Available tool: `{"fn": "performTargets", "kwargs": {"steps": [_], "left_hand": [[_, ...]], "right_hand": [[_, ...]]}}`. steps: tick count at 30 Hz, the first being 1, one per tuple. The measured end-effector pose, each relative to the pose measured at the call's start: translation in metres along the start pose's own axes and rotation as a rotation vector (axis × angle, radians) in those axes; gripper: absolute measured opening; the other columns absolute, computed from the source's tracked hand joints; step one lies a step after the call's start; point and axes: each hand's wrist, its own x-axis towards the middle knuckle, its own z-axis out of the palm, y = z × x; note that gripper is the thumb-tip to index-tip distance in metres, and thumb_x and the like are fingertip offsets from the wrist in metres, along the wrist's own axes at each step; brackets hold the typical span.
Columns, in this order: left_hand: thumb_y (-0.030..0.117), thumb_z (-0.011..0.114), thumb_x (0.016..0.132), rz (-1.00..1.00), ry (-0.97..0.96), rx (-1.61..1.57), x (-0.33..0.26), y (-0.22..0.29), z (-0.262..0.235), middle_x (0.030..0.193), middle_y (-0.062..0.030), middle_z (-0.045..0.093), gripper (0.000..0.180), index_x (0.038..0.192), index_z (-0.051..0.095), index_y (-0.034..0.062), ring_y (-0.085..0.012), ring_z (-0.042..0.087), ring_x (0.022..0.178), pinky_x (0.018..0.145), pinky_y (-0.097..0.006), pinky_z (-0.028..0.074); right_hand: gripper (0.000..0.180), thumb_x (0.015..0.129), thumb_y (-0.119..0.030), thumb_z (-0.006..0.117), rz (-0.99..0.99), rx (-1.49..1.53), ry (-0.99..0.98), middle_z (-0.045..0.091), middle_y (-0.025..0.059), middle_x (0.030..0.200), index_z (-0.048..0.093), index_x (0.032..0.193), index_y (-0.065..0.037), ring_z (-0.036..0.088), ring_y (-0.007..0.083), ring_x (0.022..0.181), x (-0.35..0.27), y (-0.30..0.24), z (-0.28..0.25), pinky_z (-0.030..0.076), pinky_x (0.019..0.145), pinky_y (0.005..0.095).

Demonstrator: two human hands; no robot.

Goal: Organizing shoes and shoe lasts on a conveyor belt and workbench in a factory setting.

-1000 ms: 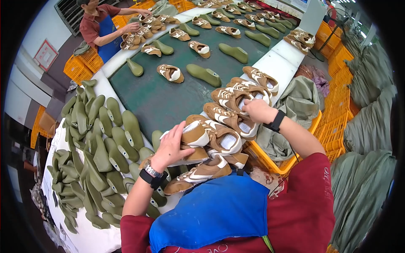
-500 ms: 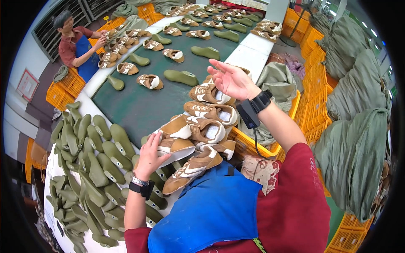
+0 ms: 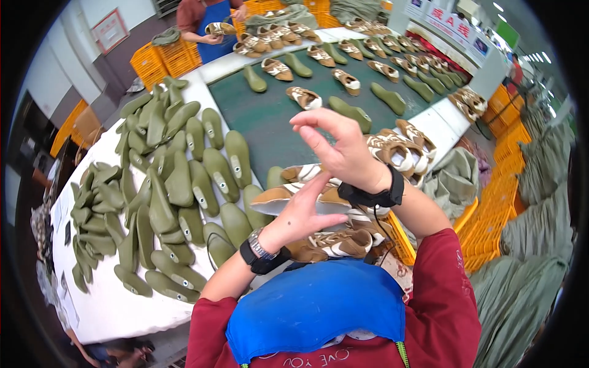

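My left hand (image 3: 300, 214) lies over a brown-and-white sneaker (image 3: 273, 199) in front of me. Its fingers are stretched and its thumb stands apart; whether they press on the shoe is hard to tell. Just above and to the right is my right hand (image 3: 343, 150), empty, with thumb and curved fingers apart. Below both hands more sneakers (image 3: 346, 242) are heaped against my blue apron (image 3: 319, 300). Another row of sneakers (image 3: 399, 150) sits beyond my right wrist. On the left, many green shoe lasts (image 3: 175, 178) are piled on a white table (image 3: 123, 306).
A dark green belt (image 3: 257, 122) carries scattered sneakers and lasts. Across it, a co-worker in a blue apron (image 3: 216, 18) holds a sneaker (image 3: 219, 29). Orange crates (image 3: 491, 227) and grey-green cloth (image 3: 534, 294) line my right side. A cable hangs from my right wrist.
The view has swung left, so the belt and lasts sit farther right. My right hand has come down close to my left, its fingers more bent. My left hand has moved farther over the sneaker.
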Motion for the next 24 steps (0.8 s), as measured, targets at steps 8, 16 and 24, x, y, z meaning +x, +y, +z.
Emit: {"fn": "performTargets", "kwargs": {"steps": [8, 16, 24], "left_hand": [[0.007, 0.065, 0.080, -0.314, -0.211, -0.776, -0.003, -0.037, -0.007, 0.113, -0.0076, 0.057, 0.046, 0.121, 0.047, -0.0009, -0.0145, 0.054, 0.103, 0.089, -0.029, 0.045], [0.016, 0.070, 0.072, -0.095, 0.037, 0.355, -0.049, -0.077, -0.041, 0.118, -0.0178, 0.052, 0.056, 0.122, 0.048, 0.0017, -0.0323, 0.051, 0.109, 0.093, -0.036, 0.041], [0.012, 0.063, 0.075, -0.373, 0.017, 0.407, -0.089, -0.118, -0.044, 0.087, -0.0166, 0.060, 0.028, 0.101, 0.054, 0.0061, -0.0357, 0.058, 0.083, 0.069, -0.042, 0.047]], "right_hand": [[0.018, 0.084, -0.010, 0.058, -0.006, 0.212, -0.227, 0.062, 0.0106, 0.091, 0.059, 0.099, -0.001, 0.061, 0.0215, 0.085, 0.005, -0.001, 0.049, 0.047, 0.076, 0.0300], [0.042, 0.081, -0.032, 0.060, 0.276, -0.317, -0.926, 0.060, 0.0213, 0.102, 0.057, 0.111, -0.003, 0.058, 0.0363, 0.093, -0.041, 0.111, -0.005, 0.046, 0.081, 0.0425], [0.063, 0.077, -0.035, 0.066, 0.533, -0.225, -0.978, 0.056, 0.0232, 0.113, 0.043, 0.127, -0.003, 0.055, 0.0344, 0.105, -0.066, 0.131, -0.038, 0.043, 0.089, 0.0367]]}}
